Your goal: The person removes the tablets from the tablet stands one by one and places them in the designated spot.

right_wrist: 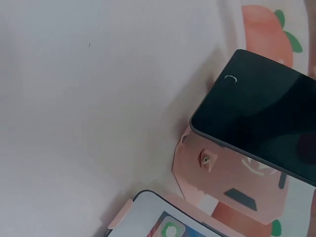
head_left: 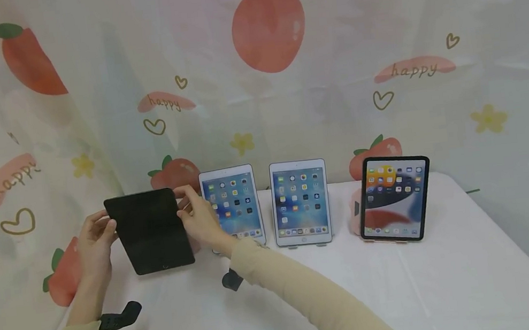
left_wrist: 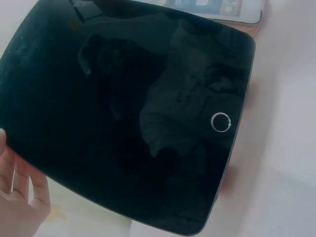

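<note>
A tablet with a dark screen (head_left: 149, 233) tilts back at the left of the table, its round home button near the lower edge. My left hand (head_left: 95, 239) holds its upper left edge, thumb at the front and fingers behind. At its upper right edge my right hand (head_left: 199, 217) grips it, the fingertips partly hidden behind the tablet. In the right wrist view a pink stand (right_wrist: 232, 180) shows behind and below the dark tablet; whether the two touch is unclear. Beside my right forearm stands a white tablet (head_left: 230, 190) with a lit screen, partly covered.
Another white tablet (head_left: 300, 201) stands on a stand in the middle. Farther right a black-framed tablet (head_left: 395, 199) leans on a pink stand (head_left: 355, 212). A white cloth covers the table (head_left: 451, 285). Behind hangs a fruit-patterned curtain (head_left: 336, 109).
</note>
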### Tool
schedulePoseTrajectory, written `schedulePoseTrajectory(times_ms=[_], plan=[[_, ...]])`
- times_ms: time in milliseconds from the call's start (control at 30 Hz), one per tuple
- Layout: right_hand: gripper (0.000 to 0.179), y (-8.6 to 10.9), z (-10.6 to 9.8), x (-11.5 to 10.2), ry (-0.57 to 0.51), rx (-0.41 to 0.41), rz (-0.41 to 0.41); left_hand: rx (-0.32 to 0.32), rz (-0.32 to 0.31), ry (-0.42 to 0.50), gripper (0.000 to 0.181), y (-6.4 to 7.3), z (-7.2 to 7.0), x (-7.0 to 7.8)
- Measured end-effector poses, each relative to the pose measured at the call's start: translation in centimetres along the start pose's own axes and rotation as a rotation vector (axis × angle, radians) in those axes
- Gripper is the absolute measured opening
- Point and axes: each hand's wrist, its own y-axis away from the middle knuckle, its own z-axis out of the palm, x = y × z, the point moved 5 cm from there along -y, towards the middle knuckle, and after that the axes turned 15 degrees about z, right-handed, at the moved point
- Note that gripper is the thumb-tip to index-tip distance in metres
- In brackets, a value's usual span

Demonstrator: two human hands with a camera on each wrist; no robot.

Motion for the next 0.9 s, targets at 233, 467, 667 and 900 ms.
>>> schedulePoseTrajectory(times_ms=[233,467,667,900], plan=[[0.043,1.3,0.1,0.2,-0.078,-0.046,0.059,-0.045,-0.030,-0.002,0.024,1.0,-0.6,0.7],[0.043,2.3,0.4,0.4,-0.139,-0.062,0.091,-0.119,-0.037,-0.065,0.022,1.8,-1.4,1.3],[0.043,3.1,0.7,1.4,-0.206,-0.077,0.143,-0.157,-0.088,-0.190,0.022,2.5,-1.9,1.1],[0.043,3.7,1.0,2.6,-0.275,-0.097,0.198,-0.220,-0.189,-0.323,0.020,3.5,-2.3,0.4]])
